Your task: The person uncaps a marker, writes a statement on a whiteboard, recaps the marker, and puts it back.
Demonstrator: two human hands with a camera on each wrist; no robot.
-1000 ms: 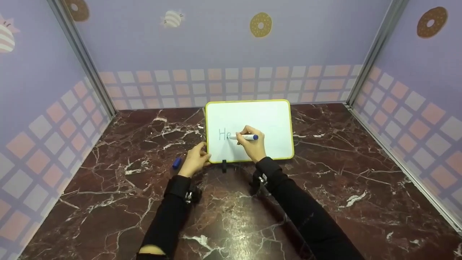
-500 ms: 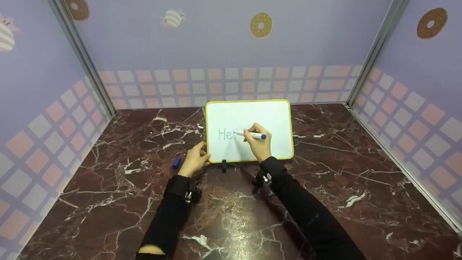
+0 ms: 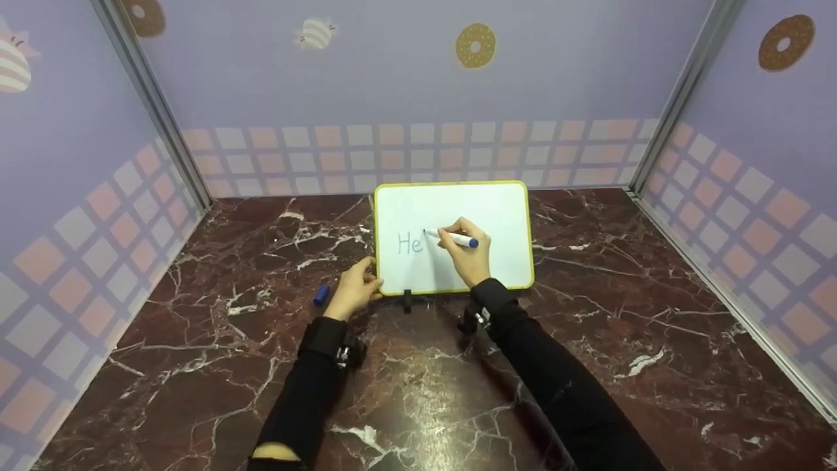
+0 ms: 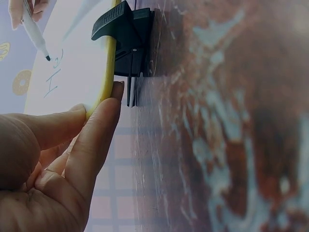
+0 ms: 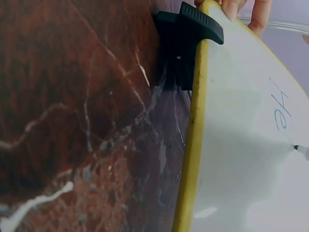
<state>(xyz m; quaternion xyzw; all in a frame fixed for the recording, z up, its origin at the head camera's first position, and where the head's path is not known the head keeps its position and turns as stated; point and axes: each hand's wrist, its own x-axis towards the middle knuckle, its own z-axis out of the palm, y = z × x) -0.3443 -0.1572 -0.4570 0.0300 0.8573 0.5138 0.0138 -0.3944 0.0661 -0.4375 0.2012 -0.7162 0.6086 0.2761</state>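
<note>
A whiteboard (image 3: pixel 451 203) with a yellow rim leans back on a black stand (image 3: pixel 407 301) that clasps its lower edge. The letters "He" (image 3: pixel 410 244) are written on it in blue. My left hand (image 3: pixel 354 289) pinches the board's lower left corner; in the left wrist view the thumb lies on the front and fingers behind. My right hand (image 3: pixel 472 254) grips a white marker (image 3: pixel 458 238) with a blue end, its dark tip at the board just right of and above the "e". In the right wrist view only the marker's tip (image 5: pixel 299 148) shows.
A blue marker cap (image 3: pixel 321 295) lies on the dark red marbled table (image 3: pixel 216 366), left of my left hand. Lilac panels with a checkered band (image 3: pixel 294 147) enclose the table at the back and both sides.
The "e" has been finished beside the "H". My right hand with the marker has moved right, then slightly up. My left hand has stayed at the corner.
</note>
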